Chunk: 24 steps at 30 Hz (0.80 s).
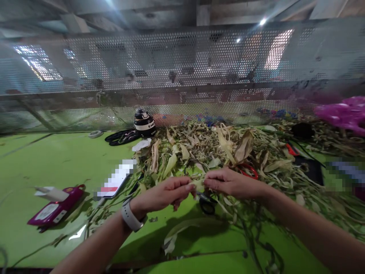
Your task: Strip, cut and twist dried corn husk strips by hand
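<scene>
Green table (94, 152), black container (145, 123) marked "U", left fingers (182, 189) and right fingers (214, 184) pinching husk (199, 185)

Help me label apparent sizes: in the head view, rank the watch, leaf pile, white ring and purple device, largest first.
1. Leaf pile
2. Purple device
3. Watch
4. White ring

The watch is nearer the camera than the ring, so their real order is unsure.
</scene>
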Motion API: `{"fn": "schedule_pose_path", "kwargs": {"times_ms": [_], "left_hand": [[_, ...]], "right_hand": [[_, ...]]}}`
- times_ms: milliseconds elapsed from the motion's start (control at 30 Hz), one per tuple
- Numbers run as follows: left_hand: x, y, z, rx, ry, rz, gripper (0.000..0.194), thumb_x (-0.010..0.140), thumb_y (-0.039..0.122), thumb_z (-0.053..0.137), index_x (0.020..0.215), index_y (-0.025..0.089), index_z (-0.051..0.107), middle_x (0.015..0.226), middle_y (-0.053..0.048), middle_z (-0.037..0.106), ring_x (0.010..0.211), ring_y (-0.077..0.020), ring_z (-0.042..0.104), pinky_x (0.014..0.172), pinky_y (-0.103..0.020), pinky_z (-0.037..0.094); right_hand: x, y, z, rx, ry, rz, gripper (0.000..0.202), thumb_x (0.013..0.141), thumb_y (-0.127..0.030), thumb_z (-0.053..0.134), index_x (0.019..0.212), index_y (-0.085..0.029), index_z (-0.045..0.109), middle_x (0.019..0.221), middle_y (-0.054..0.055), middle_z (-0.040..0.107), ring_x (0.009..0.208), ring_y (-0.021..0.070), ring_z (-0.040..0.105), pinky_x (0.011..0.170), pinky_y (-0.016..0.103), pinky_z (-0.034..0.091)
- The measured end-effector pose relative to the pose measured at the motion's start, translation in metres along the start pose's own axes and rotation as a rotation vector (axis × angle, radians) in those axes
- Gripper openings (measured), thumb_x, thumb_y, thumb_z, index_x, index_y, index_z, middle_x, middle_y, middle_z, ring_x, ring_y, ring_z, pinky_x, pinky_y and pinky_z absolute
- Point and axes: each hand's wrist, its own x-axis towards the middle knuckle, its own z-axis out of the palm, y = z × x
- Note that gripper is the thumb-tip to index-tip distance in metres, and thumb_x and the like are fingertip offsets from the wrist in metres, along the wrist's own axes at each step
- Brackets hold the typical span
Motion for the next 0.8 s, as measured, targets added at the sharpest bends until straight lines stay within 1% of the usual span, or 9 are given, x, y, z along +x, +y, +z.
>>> {"fn": "schedule_pose_path", "kwargs": {"times_ms": [67,167,267,367,467,533,633,700,800], "left_hand": [[-0.001,0.001,-0.003,-0.003,0.014,0.005,0.032,0.087,0.046,0.042,0.080,0.016,0.051,0.055,0.007,0.036,0.047,-0.0062,0.035,0.048,-0.019,0.037],[-0.005,0.001,-0.008,-0.061,-0.027,-0.019,0.032,0.087,0.045,0.045,0.073,0.017,0.048,0.057,0.006,0.041,0.048,-0.0066,0.040,0.049,-0.020,0.038],[-0.009,-0.002,-0.013,-0.153,-0.027,-0.027,0.030,0.086,0.043,0.047,0.072,0.017,0.047,0.058,0.005,0.042,0.046,-0.0063,0.041,0.046,-0.020,0.038],[-0.014,-0.006,-0.019,-0.200,0.014,-0.002,0.030,0.084,0.043,0.050,0.070,0.017,0.047,0.056,0.006,0.041,0.043,-0.0053,0.038,0.042,-0.020,0.035],[-0.022,-0.006,-0.028,-0.227,0.070,-0.007,0.030,0.082,0.042,0.054,0.068,0.017,0.047,0.054,0.007,0.040,0.041,-0.0041,0.034,0.040,-0.019,0.033],[-0.026,-0.006,-0.033,-0.242,0.098,-0.017,0.030,0.082,0.041,0.055,0.067,0.016,0.046,0.053,0.007,0.040,0.040,-0.0032,0.032,0.040,-0.018,0.033],[-0.031,-0.005,-0.037,-0.279,0.100,-0.020,0.029,0.080,0.042,0.056,0.069,0.017,0.046,0.052,0.008,0.037,0.039,-0.0033,0.029,0.038,-0.018,0.032],[-0.032,-0.002,-0.036,-0.271,0.073,-0.031,0.030,0.080,0.043,0.056,0.069,0.017,0.046,0.050,0.008,0.035,0.038,-0.0038,0.029,0.037,-0.018,0.033],[-0.025,0.006,-0.028,-0.150,-0.013,-0.074,0.030,0.083,0.042,0.052,0.067,0.018,0.045,0.051,0.007,0.038,0.040,-0.0053,0.035,0.041,-0.019,0.037]], "right_hand": [[0.000,-0.001,0.000,0.161,-0.045,0.043,0.034,0.090,-0.046,0.041,0.077,-0.016,0.050,0.060,-0.005,0.038,0.053,0.0076,0.035,0.050,0.020,0.028],[0.000,0.001,-0.003,0.338,-0.121,0.052,0.035,0.087,-0.047,0.046,0.077,-0.015,0.053,0.060,-0.005,0.044,0.054,0.0076,0.040,0.053,0.021,0.031],[0.000,0.007,-0.006,0.438,-0.146,0.054,0.036,0.083,-0.048,0.053,0.080,-0.012,0.059,0.057,-0.006,0.043,0.051,0.0063,0.037,0.052,0.021,0.029],[0.000,0.012,-0.008,0.493,-0.132,0.073,0.037,0.081,-0.047,0.056,0.084,-0.011,0.063,0.055,-0.006,0.042,0.048,0.0053,0.032,0.049,0.020,0.026],[0.001,0.018,-0.013,0.490,-0.099,0.083,0.036,0.081,-0.046,0.056,0.084,-0.012,0.065,0.061,-0.004,0.049,0.050,0.0052,0.035,0.049,0.020,0.027],[0.001,0.025,-0.019,0.459,-0.090,0.090,0.035,0.082,-0.046,0.056,0.084,-0.012,0.066,0.061,-0.004,0.050,0.050,0.0053,0.037,0.050,0.019,0.029],[0.002,0.037,-0.032,0.344,-0.091,0.096,0.036,0.082,-0.046,0.055,0.080,-0.012,0.066,0.061,-0.003,0.054,0.056,0.0078,0.047,0.060,0.022,0.037],[0.002,0.040,-0.038,0.247,-0.044,0.104,0.034,0.082,-0.045,0.056,0.084,-0.012,0.066,0.077,0.001,0.062,0.073,0.0120,0.055,0.074,0.025,0.040],[0.001,0.028,-0.035,0.169,0.144,0.066,0.032,0.086,-0.041,0.052,0.099,-0.015,0.064,0.104,0.006,0.063,0.099,0.0158,0.054,0.090,0.029,0.037]]}}
